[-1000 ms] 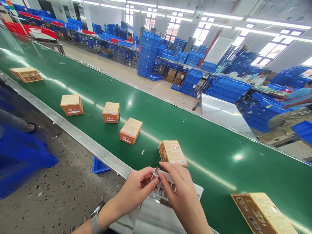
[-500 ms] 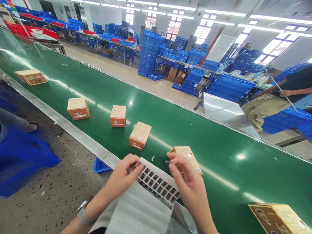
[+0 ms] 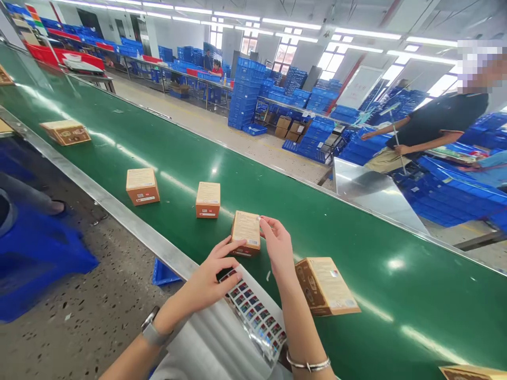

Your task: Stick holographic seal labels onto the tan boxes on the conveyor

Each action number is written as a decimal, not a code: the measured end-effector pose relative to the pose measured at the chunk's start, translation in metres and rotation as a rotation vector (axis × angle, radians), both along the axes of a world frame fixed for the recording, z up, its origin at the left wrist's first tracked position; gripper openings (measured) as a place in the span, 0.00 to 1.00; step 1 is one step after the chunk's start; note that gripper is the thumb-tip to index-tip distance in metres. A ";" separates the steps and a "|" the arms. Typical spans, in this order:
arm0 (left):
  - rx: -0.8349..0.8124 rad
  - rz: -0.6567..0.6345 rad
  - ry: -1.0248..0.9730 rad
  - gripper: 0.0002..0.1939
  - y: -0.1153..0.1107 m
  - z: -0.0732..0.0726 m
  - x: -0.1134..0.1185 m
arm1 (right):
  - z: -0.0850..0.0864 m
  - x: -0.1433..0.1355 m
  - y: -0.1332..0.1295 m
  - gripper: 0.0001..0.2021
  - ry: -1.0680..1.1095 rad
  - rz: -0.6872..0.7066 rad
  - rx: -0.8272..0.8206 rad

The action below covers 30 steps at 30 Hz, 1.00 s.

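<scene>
A sheet of small dark, colourful stickers (image 3: 257, 311) lies at the near belt edge, over grey-white backing (image 3: 214, 338). My left hand (image 3: 216, 272) has its fingers spread; its thumb is over the sheet's upper left part and a fingertip touches the front of an orange-and-cream box (image 3: 246, 228). At that box's upper right corner, my right hand (image 3: 275, 237) has thumb and finger pinched together; a tiny pale thing at the tips is too small to name. Another box (image 3: 330, 285), with a small label on top, stands right of my right wrist.
More boxes stand on the green belt (image 3: 178, 158): two to the left (image 3: 142, 186) (image 3: 208, 199), one farther up (image 3: 66, 132), one at the bottom right (image 3: 471, 372). A metal rail (image 3: 119, 211) edges it. Across it, a person (image 3: 435, 124) holds a pole near blue crates (image 3: 245, 92).
My right hand has moved left and away from me, from the labelled box to the middle box. My left hand's fingers have spread onto that box. The boxes sit farther right in view.
</scene>
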<state>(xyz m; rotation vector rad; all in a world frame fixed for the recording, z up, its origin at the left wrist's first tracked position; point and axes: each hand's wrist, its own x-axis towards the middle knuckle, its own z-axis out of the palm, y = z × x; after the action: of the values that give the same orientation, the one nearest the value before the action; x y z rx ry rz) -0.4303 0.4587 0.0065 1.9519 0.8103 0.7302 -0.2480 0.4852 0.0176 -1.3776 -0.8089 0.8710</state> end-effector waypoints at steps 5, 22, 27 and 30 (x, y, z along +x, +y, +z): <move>-0.054 -0.059 0.023 0.08 -0.005 0.004 0.005 | -0.012 0.001 -0.004 0.18 -0.028 -0.109 -0.033; -0.157 -0.203 -0.014 0.09 -0.017 0.019 0.023 | -0.004 0.026 -0.032 0.18 -0.220 -0.135 -0.110; -0.122 -0.218 0.028 0.10 -0.022 0.021 0.030 | 0.005 0.027 -0.040 0.14 -0.383 -0.214 -0.150; -0.123 -0.240 0.046 0.12 -0.024 0.022 0.035 | 0.007 0.032 -0.042 0.17 -0.428 -0.267 -0.170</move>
<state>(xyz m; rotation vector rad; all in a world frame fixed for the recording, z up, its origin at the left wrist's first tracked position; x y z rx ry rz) -0.3957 0.4350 0.0285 1.9190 0.6192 0.4832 -0.2158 0.4431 0.0247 -1.8104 -0.8594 0.4478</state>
